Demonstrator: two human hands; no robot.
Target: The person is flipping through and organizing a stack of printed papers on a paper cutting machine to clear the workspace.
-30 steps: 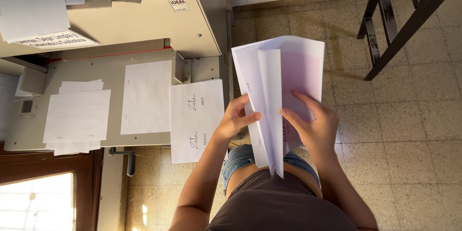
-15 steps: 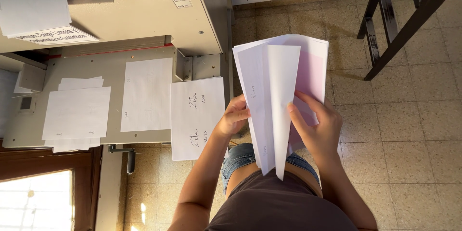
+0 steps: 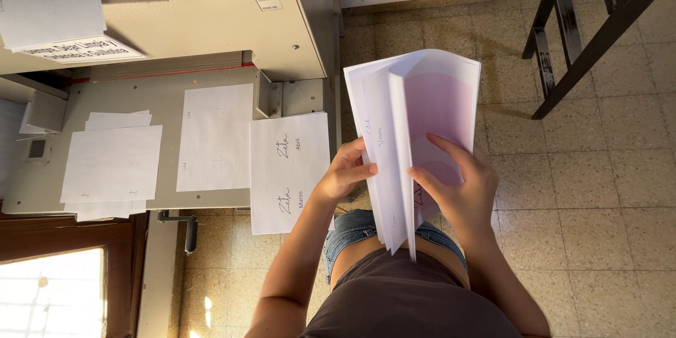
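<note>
While the sheets are fanned open, notes:
stack: sheaf of white sheets (image 3: 422,141), upright, above the lap, right of the cutter table (image 3: 162,102)
left hand (image 3: 345,172): pinching the outer sheets
right hand (image 3: 454,186): fingers spread inside, grasping the inner pages
tip: keep the bottom edges aligned, thumb one sheet at a time

Both hands, left hand (image 3: 346,172) and right hand (image 3: 458,186), hold a fanned paper stack (image 3: 412,134) (pinkish inside) beside the paper cutter (image 3: 211,21).

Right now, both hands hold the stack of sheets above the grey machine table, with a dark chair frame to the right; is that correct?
Not quite: the head view shows the left hand and right hand holding the sheets above the tiled floor, beside the machine table. The chair frame is to the right.
</note>
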